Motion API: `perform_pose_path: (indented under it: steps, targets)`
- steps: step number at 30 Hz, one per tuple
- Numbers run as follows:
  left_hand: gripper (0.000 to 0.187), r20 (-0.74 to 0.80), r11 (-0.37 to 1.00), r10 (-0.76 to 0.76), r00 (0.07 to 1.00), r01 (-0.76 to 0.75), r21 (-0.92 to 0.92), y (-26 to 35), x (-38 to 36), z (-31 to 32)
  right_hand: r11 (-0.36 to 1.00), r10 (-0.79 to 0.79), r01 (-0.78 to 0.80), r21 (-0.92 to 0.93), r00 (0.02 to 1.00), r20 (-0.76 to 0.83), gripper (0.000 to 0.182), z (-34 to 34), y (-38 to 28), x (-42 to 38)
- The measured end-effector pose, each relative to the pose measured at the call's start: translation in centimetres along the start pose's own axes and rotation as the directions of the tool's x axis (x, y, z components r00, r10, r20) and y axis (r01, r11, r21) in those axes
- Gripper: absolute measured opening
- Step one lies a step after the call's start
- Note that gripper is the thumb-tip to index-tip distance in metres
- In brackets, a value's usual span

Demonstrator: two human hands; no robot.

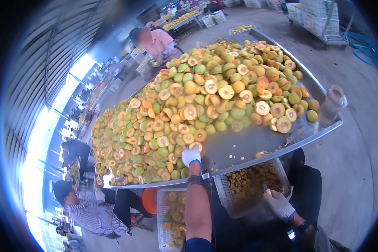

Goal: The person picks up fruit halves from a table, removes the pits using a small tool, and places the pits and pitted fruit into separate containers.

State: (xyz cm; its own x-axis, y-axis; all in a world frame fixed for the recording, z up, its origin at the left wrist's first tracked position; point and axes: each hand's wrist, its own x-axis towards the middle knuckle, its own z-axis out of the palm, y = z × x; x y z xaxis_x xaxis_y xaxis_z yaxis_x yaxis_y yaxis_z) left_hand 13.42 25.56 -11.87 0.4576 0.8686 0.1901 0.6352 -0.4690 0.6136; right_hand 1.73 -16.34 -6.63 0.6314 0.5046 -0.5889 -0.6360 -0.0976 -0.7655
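A big heap of halved yellow-green fruit (180,105) covers much of a metal table (239,147). My left hand (191,156), in a white glove, reaches to the heap's near edge, its fingers closed on a fruit half (195,146). Low on the right, my right hand (279,205), also gloved, is over the side of a white basket (223,191) of brown pits and scraps (252,182). Its fingers are wrapped round a small tool (266,188) with a metallic end.
Another white basket (161,218) with fruit halves stands below the table, beside an orange bucket (149,200). A clear plastic jug (332,103) stands at the table's right corner. Co-workers sit at the left (92,214) and across the table (155,42).
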Motion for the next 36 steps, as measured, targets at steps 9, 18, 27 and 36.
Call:
perform_pose_path:
  steps: [9, 18, 27, 36]
  targets:
    - [0.034, 0.684, 0.45, 0.121, 0.72, 0.574, -0.684, 4.7, -8.9, -8.4, 0.961, -0.158, 0.164, -0.224, 0.986, 0.044, 0.033, 0.6, 1.4, -0.2]
    - [0.055, 0.737, 0.085, 0.294, 0.609, 0.751, -0.655, 6.7, -24.3, -12.7, 0.842, -0.35, 0.33, -0.428, 0.936, 0.034, 0.036, 3.8, -2.6, -5.1]
    - [0.049, 0.78, -0.013, 0.284, 0.557, 0.816, -0.578, 8.7, -28.5, -13.8, 0.722, -0.567, 0.447, -0.528, 0.819, -0.083, 0.03, 3.9, -2.2, -6.0]
    - [0.034, 0.713, -0.047, 0.312, 0.628, 0.759, -0.649, 10.3, -30.4, -14.1, 0.794, -0.512, 0.436, -0.423, 0.855, -0.081, 0.035, 3.4, -1.8, -6.0]
